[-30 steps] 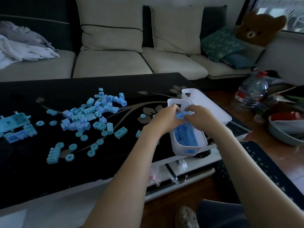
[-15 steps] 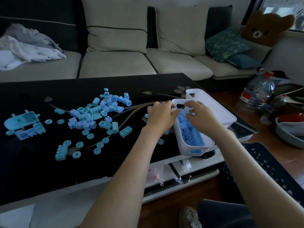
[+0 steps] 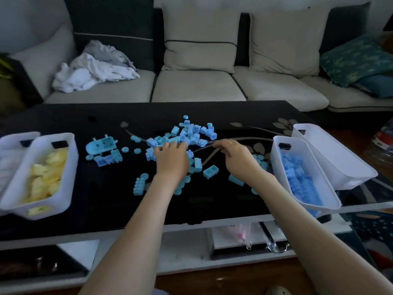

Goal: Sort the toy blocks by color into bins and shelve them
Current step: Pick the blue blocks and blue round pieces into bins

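Observation:
Loose blue blocks (image 3: 191,133) lie heaped in the middle of the black glass table (image 3: 102,201). My left hand (image 3: 172,159) rests palm down on the near side of the heap, its fingers curled into the blocks. My right hand (image 3: 235,156) hovers just right of the heap, fingers loosely bent toward it and holding nothing that I can see. A white bin (image 3: 279,167) at the right holds blue blocks (image 3: 297,177). At the left, a second white bin (image 3: 71,160) holds yellow blocks (image 3: 46,173).
An empty white bin (image 3: 350,169) sits beside the blue one at the table's right end. Another white bin (image 3: 14,138) stands at the far left edge. A sofa with cushions and a heap of cloth (image 3: 95,67) lies beyond the table.
Both hands have left the blue bin and moved left to the heap of blue blocks. The view has swung left, bringing the yellow bin into sight.

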The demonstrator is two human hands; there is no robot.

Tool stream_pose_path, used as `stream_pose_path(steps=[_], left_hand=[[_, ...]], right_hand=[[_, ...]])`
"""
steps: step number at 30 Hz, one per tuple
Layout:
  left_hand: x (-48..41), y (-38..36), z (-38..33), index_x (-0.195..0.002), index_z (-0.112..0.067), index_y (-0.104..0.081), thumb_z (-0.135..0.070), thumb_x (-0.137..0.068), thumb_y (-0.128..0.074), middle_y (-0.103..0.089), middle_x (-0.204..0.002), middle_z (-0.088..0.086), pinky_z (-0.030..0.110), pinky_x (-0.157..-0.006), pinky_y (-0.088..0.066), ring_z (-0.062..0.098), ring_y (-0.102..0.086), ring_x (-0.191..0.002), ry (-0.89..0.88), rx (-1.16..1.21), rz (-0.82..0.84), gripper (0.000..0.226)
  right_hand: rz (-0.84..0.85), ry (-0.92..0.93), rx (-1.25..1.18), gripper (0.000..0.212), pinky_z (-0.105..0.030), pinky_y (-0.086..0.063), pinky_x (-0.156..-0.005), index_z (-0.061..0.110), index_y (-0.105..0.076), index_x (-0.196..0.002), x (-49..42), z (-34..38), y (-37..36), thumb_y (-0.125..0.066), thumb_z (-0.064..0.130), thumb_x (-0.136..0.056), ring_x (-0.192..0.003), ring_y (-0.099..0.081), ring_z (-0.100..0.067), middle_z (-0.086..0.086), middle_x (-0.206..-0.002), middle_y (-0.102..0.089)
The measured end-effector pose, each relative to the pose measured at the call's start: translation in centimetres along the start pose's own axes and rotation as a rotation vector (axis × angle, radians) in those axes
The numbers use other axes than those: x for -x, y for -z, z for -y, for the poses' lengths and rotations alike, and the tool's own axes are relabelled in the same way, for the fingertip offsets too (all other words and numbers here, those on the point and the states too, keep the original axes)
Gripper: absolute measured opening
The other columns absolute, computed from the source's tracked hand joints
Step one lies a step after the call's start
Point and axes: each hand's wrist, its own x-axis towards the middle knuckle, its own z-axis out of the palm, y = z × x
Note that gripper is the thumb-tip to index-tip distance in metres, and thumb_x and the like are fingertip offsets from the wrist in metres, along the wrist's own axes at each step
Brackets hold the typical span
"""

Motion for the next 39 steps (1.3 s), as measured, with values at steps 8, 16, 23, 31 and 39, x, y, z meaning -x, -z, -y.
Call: stream_pose_path(steps=[8, 16, 23, 31, 39], left_hand=[[0.4, 0.0, 5.8, -0.143, -0.034, -0.036, -0.019, -0.099, -0.037, -0.029, -0.149, 0.004, 0.046, -0.11, -0.016, 0.025, -0.024, -0.137, 0.093, 0.055, 0.147, 0.046], [-0.3, 0.1, 6.5, -0.131, -0.038, -0.048, -0.032, -0.099, -0.043, -0.048, -0.133, -0.001, 0.042, -0.097, -0.024, 0.025, -0.033, -0.126, 0.051, 0.071, 0.113, 0.033], [-0.1, 0.1, 7.0, -0.128, -0.03, -0.049, -0.036, -0.095, -0.048, -0.055, -0.123, -0.003, 0.04, -0.096, -0.024, 0.021, -0.037, -0.121, 0.106, 0.122, 0.043, 0.034], [0.2, 0.2, 6.7, -0.126, -0.032, -0.052, -0.034, -0.095, -0.043, -0.052, -0.124, -0.004, 0.039, -0.095, -0.022, 0.02, -0.036, -0.121, 0.093, 0.068, 0.052, 0.032], [0.0, 0.2, 6.0, -0.115, -0.021, -0.054, -0.036, -0.093, -0.043, -0.053, -0.12, 0.0, 0.039, -0.093, -0.023, 0.022, -0.038, -0.117, 0.121, 0.054, 0.072, 0.028]], right_hand=[[0.277, 0.006, 0.028, 0.064, -0.024, -0.045, -0.086, 0.026, -0.039, -0.142, -4.5, 2.9, -5.3, -0.034, -0.01, -0.089, -0.131, -0.036, -0.024, -0.006, -0.148, -0.032], [0.316, 0.019, 0.182, 0.051, -0.026, -0.04, -0.071, 0.014, -0.052, -0.128, -6.4, 4.0, -6.7, -0.038, -0.013, -0.087, -0.1, -0.051, -0.023, -0.008, -0.131, -0.036], [0.282, -0.042, 0.176, 0.021, -0.028, -0.045, -0.075, 0.009, -0.058, -0.113, -7.0, 2.9, -6.0, -0.05, 0.007, -0.093, -0.093, -0.053, -0.022, -0.008, -0.121, -0.046], [0.172, 0.04, 0.016, 0.015, -0.024, -0.04, -0.062, 0.011, -0.052, -0.107, -7.2, 5.2, -6.5, -0.053, 0.016, -0.093, -0.08, -0.048, -0.017, -0.002, -0.097, -0.047], [0.387, 0.091, 0.124, 0.026, -0.032, -0.047, -0.081, 0.016, -0.051, -0.119, -7.5, 6.7, -8.6, -0.052, 0.012, -0.092, -0.102, -0.053, -0.022, -0.008, -0.115, -0.056]])
